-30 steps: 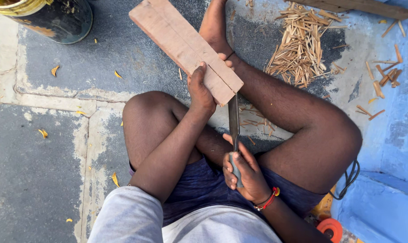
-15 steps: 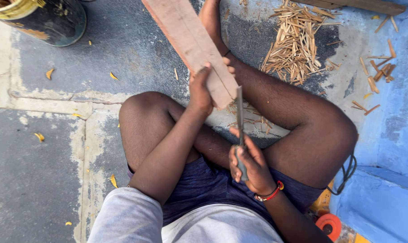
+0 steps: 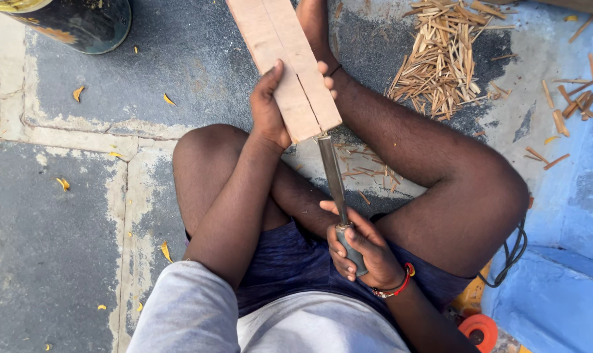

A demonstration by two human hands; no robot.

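Note:
I sit cross-legged on the floor. My left hand [image 3: 269, 104] grips the near end of a long pale wooden plank [image 3: 280, 49] that slants away to the top of the view. A lengthwise split runs down the plank. My right hand [image 3: 356, 252] holds the grey handle of a long-bladed knife [image 3: 330, 171], whose tip meets the plank's near end at the split. A red and orange band circles my right wrist.
A heap of thin split wooden sticks [image 3: 443, 55] lies beyond my right knee, with more pieces [image 3: 571, 104] by a blue wall at the right. A dark round container [image 3: 81, 23] stands top left. An orange object [image 3: 479, 327] and a black cable [image 3: 515, 252] lie lower right.
The knife has gone from beside the plank's end to its tip in the split. My right hand has shifted slightly, and the plank now points more steeply away.

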